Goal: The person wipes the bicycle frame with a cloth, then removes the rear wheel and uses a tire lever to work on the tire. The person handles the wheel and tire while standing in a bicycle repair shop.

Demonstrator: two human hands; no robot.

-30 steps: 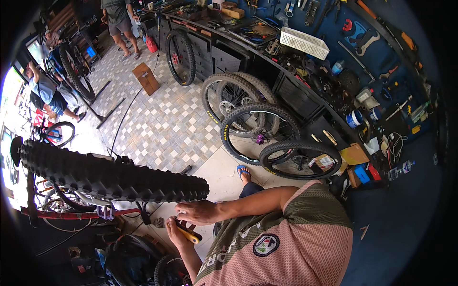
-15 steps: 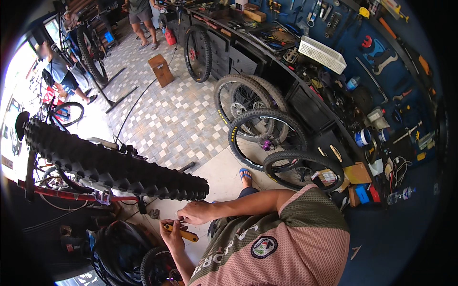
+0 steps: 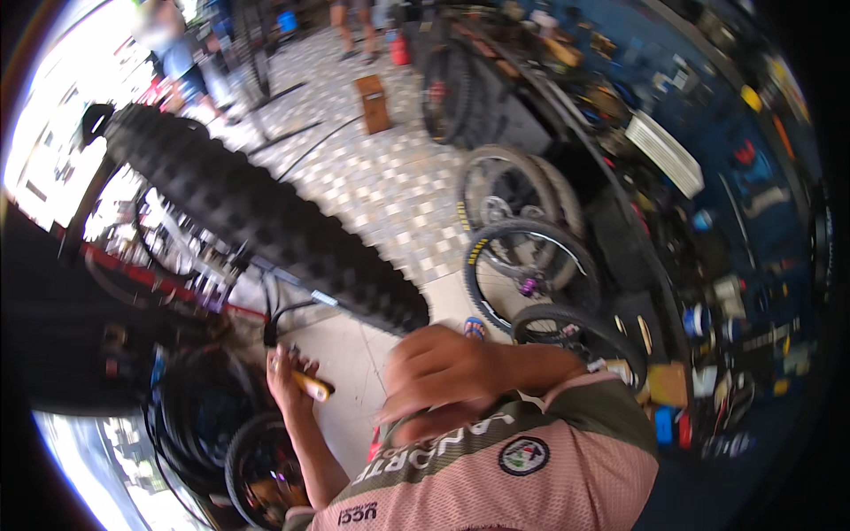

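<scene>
My left hand is closed around a yellow folding multi-tool, whose end sticks out toward the right. It is held low, just below the bicycle parts. In front of my chest is my right hand, large and smeared by motion; its fingers cannot be read clearly. A knobby bicycle tyre slants across the left side, its near end just beyond my right hand. Beneath it runs the red tube of a bicycle.
Several wheels, one with a purple hub, lean against the dark workbench on the right. A white basket sits on that bench. Tyres are piled at lower left. A wooden block stands on the tiled floor; people are farther back.
My right hand has left the multi-tool and come back toward my chest. My left hand, still gripping the tool, has shifted left. The whole view has swung, so the background appears moved and blurred.
</scene>
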